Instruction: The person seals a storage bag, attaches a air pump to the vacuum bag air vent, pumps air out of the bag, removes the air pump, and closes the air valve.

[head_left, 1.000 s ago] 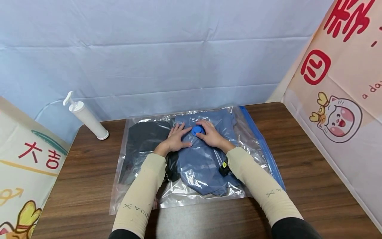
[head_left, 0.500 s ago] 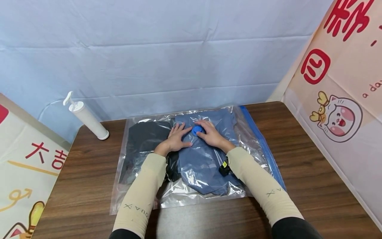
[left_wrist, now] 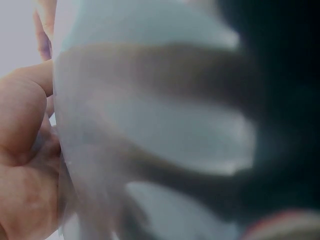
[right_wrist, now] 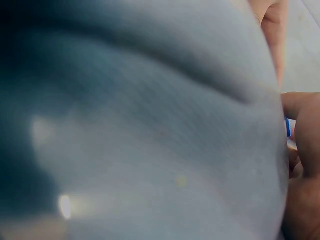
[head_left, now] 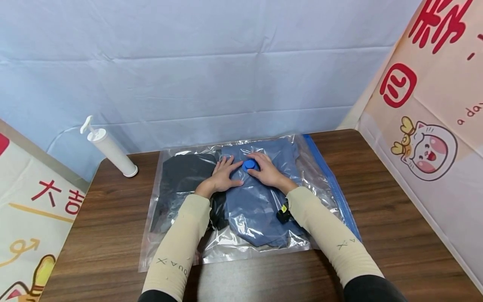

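Observation:
A clear plastic vacuum bag (head_left: 222, 245) lies flat, with dark clothing (head_left: 185, 170) inside on the left and blue clothing (head_left: 250, 205) on the right. My left hand (head_left: 223, 176) rests on the bag with fingers spread, just left of a round blue valve cap (head_left: 249, 165). Around that cap curl the thumb and fingers of my right hand (head_left: 267, 171), gripping it at its edge. Blurred bag film fills most of both wrist views. Part of the left hand (left_wrist: 22, 120) shows at the left wrist view's edge, and a blue sliver of the cap (right_wrist: 288, 127) in the right wrist view.
A white hand pump (head_left: 113, 151) stands tilted at the back left of the brown wooden table (head_left: 388, 235). The bag's blue zip edge (head_left: 332, 184) runs along its right side. Pale cloth (head_left: 226, 84) hangs behind, with printed cloths at both sides.
Both hands keep their places on the bag. The blue cap looks slightly shifted between the right fingers from frame to frame. The printed cloth at the left has shifted.

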A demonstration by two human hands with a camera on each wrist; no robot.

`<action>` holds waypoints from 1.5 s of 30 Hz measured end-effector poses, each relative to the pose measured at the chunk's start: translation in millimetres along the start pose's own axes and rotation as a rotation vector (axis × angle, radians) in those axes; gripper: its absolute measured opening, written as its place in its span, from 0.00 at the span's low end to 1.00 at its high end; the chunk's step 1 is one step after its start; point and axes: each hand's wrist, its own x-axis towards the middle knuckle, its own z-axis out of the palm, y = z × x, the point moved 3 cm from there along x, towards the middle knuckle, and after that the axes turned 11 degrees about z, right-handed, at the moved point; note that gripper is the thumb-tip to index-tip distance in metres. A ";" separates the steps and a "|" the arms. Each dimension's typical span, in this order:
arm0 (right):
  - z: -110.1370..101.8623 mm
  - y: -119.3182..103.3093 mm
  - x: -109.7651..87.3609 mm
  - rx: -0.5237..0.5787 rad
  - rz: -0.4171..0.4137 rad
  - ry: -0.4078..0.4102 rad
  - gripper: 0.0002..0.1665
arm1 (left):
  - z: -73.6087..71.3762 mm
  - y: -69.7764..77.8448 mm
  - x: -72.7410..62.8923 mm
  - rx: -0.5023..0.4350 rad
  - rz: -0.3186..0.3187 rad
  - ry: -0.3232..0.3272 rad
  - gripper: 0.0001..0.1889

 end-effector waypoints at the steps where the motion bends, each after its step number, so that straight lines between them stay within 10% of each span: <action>1: 0.2 -0.1 0.1 0.004 0.004 0.002 0.30 | -0.1 -0.1 0.0 0.000 -0.001 0.000 0.40; 45: 0.2 0.0 2.5 0.072 0.068 -0.016 0.23 | -0.6 -1.1 -1.1 0.003 -0.006 -0.010 0.40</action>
